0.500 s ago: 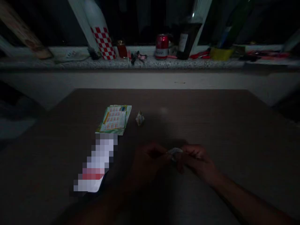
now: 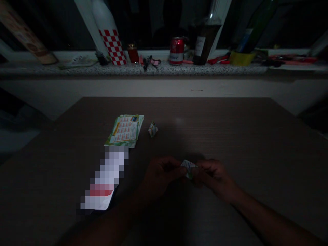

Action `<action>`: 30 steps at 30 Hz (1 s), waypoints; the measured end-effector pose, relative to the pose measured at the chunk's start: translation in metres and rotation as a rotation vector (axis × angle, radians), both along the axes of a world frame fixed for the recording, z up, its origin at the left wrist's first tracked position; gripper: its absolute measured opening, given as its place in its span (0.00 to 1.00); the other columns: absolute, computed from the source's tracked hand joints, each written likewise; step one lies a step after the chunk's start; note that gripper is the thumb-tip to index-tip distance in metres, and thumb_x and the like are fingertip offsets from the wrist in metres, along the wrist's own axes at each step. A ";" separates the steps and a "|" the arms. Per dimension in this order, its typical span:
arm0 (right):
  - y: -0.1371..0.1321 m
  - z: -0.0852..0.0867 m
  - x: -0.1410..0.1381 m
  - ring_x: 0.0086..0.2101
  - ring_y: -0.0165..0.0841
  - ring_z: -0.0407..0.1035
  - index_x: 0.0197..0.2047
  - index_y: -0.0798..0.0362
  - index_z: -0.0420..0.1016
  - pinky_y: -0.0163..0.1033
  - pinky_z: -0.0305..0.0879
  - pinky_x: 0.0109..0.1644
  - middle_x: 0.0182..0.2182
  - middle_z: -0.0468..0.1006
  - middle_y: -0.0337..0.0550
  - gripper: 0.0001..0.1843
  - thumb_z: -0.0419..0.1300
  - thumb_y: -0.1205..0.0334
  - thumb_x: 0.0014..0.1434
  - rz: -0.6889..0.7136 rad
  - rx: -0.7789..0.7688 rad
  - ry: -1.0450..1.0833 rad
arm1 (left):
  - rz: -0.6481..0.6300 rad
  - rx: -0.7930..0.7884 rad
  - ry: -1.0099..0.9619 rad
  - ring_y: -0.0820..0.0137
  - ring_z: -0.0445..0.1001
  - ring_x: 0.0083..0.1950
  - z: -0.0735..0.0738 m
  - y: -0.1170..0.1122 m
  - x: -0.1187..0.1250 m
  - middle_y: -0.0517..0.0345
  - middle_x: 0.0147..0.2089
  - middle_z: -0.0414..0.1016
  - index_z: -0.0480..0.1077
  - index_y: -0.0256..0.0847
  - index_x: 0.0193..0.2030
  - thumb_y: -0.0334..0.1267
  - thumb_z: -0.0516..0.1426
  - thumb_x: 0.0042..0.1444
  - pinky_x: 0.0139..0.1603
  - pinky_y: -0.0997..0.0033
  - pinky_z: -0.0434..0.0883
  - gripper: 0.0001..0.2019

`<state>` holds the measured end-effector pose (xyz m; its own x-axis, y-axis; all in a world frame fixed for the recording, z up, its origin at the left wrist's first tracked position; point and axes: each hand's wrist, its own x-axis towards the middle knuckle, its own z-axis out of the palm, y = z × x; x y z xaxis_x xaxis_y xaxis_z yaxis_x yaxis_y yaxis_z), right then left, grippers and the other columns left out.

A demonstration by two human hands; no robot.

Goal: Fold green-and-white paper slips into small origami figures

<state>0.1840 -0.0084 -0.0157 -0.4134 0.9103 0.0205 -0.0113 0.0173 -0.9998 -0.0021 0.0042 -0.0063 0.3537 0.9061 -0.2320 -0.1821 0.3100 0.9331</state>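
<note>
Dimly lit brown table [image 2: 230, 133], forearms [image 2: 266, 215] slanting inward, left hand [image 2: 161, 176] and right hand [image 2: 217, 175] nearly meeting — each pinched narrowly on one small folded paper [image 2: 189, 165].

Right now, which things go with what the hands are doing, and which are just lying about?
Belongs:
folded paper, pinched by the left hand and right hand
probably the small folded piece and printed sheets on the table

Just lying about, it seems:
red can, checkered bottle and jar on the windowsill
bright pixelated slab, but I can't be sure
</note>
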 end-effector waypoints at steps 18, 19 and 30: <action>-0.003 0.005 -0.003 0.19 0.24 0.52 0.20 0.54 0.64 0.31 0.48 0.21 0.16 0.59 0.33 0.21 0.53 0.56 0.63 -0.024 0.151 -0.172 | -0.109 0.233 0.249 0.75 0.69 0.27 0.003 -0.005 0.001 0.60 0.25 0.71 0.72 0.35 0.29 0.42 0.57 0.57 0.28 0.77 0.65 0.12; -0.003 0.004 -0.004 0.19 0.24 0.52 0.20 0.54 0.64 0.31 0.48 0.21 0.16 0.59 0.33 0.21 0.53 0.56 0.63 -0.027 0.134 -0.161 | -0.106 0.267 0.295 0.75 0.68 0.26 0.005 -0.006 0.001 0.61 0.25 0.70 0.72 0.35 0.29 0.41 0.56 0.58 0.27 0.77 0.64 0.12; -0.004 -0.005 -0.006 0.17 0.24 0.51 0.19 0.55 0.64 0.31 0.47 0.20 0.14 0.59 0.32 0.24 0.55 0.50 0.61 -0.034 -0.029 -0.007 | -0.118 0.633 0.521 0.75 0.68 0.26 0.011 -0.010 0.000 0.60 0.24 0.72 0.74 0.36 0.30 0.37 0.54 0.60 0.27 0.77 0.61 0.12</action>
